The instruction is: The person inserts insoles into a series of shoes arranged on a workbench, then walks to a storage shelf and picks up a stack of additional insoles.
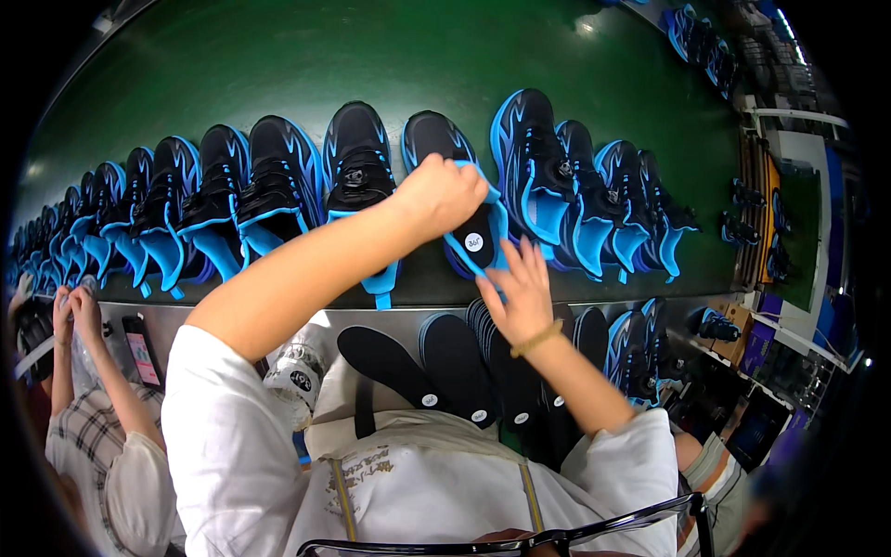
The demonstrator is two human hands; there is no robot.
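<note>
A black and blue sports shoe [436, 135] lies on the green table, toe pointing away from me. My left hand [441, 195] is closed in a fist over its opening, gripping the blue-lined tongue. Inside the shoe a black insole [478, 223] with a round white label shows at the heel. Beside the shoe's heel collar is my right hand [522, 292], fingers spread; its thumb and fingertips are at or very close to the blue edge. Whether they press on it I cannot tell. Several black insoles [450, 357] with white labels stand below, between my body and the table edge.
Rows of matching shoes [278, 167] stretch left, and more shoes [575, 176] stand to the right on the green table [418, 56]. At lower left are another person's hands [79, 311], a phone [142, 351] and a clear plastic bag [295, 376]. A rack [766, 204] stands right.
</note>
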